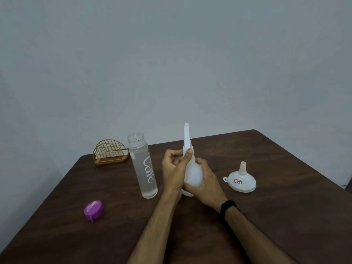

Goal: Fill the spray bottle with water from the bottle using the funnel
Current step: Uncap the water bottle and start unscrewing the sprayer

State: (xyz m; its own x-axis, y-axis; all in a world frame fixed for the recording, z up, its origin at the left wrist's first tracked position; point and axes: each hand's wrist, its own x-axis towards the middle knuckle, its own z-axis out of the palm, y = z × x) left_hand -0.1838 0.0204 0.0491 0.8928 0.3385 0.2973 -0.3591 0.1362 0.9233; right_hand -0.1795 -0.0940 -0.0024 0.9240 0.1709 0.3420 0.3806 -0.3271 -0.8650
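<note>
Head view: spray bottle [192, 173] upright, body gripped by right hand [204, 184]; spray head collar pinched by left hand [174, 171]; funnel [242, 181] inverted, nearer right hand.

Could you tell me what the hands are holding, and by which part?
Both hold the white plastic spray bottle: left hand at its neck, right hand round its body.

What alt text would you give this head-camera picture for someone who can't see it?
Two hands grip a white spray bottle standing on a dark wooden table: the left hand at its neck, the right hand round its body. An open water bottle stands to its left, near a purple cap; a white funnel lies mouth-down to the right.
</note>
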